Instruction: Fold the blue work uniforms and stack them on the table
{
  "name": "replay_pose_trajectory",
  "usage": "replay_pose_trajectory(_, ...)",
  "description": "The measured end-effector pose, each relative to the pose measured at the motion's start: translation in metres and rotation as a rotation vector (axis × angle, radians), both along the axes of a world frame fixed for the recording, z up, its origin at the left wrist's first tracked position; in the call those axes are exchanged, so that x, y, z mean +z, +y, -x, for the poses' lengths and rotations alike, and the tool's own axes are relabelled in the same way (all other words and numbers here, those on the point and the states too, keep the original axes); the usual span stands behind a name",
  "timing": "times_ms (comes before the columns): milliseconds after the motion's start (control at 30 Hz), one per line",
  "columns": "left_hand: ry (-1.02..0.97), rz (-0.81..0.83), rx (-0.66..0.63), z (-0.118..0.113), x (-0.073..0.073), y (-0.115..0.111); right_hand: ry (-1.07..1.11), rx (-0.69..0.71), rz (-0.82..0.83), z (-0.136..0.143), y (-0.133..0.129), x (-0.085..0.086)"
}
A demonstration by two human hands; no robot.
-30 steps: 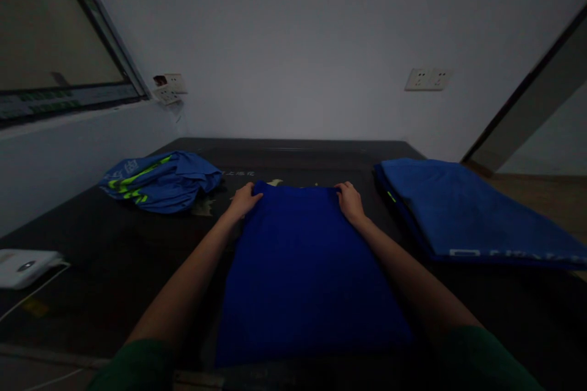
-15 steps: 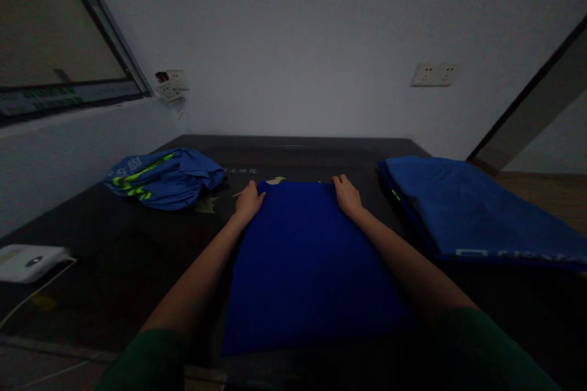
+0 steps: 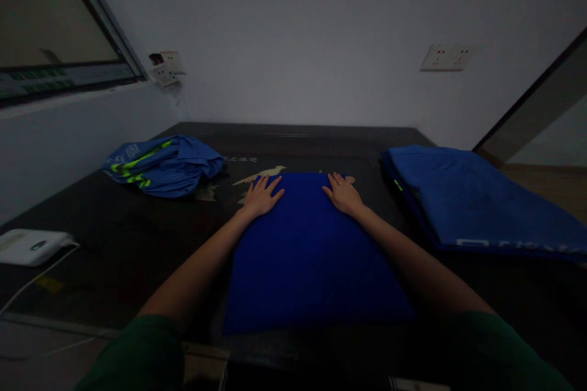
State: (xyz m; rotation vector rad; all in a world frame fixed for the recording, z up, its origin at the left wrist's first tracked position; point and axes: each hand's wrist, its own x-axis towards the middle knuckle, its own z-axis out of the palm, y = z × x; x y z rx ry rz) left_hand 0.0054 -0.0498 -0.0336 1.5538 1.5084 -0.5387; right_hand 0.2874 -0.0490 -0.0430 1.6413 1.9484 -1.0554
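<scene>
A folded piece of deep blue cloth (image 3: 312,256) lies flat on the dark table (image 3: 132,256) straight in front of me; I cannot tell what kind of garment it is. My left hand (image 3: 261,197) rests flat on its far left corner, fingers spread. On the far right corner lies my right hand (image 3: 343,194), palm down with the fingers apart. Neither hand grips the cloth. Between them the far edge runs straight. Both forearms reach along the sides of the cloth.
A crumpled blue garment (image 3: 169,165) with yellow-green stripes lies at the back left. To the right is a stack of folded blue clothes (image 3: 481,195). A white device (image 3: 34,246) with a cable sits at the left edge. A wall (image 3: 293,36) rises behind the table.
Both hands have gone from holding the far corners at the edge to lying flat and spread on top of the cloth, slightly further in. The camera view has shifted a little.
</scene>
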Motion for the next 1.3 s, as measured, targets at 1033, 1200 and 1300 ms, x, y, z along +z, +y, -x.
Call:
replay_pose_trajectory(1033, -0.127, 0.034, 0.681, 0.021, 0.240, -0.129, 0.496, -1.009, 0.257, -0.055, -0.124, 0.249)
replay_pose_trajectory(1200, 0.064, -0.068, 0.483, 0.016, 0.236, -0.123, 0.413, -0.969, 0.077, -0.049, -0.124, 0.242)
replay_pose_trajectory(1300, 0.080, -0.096, 0.434, 0.020, 0.236, -0.114, 0.377, -0.947, 0.052, -0.047, -0.122, 0.242)
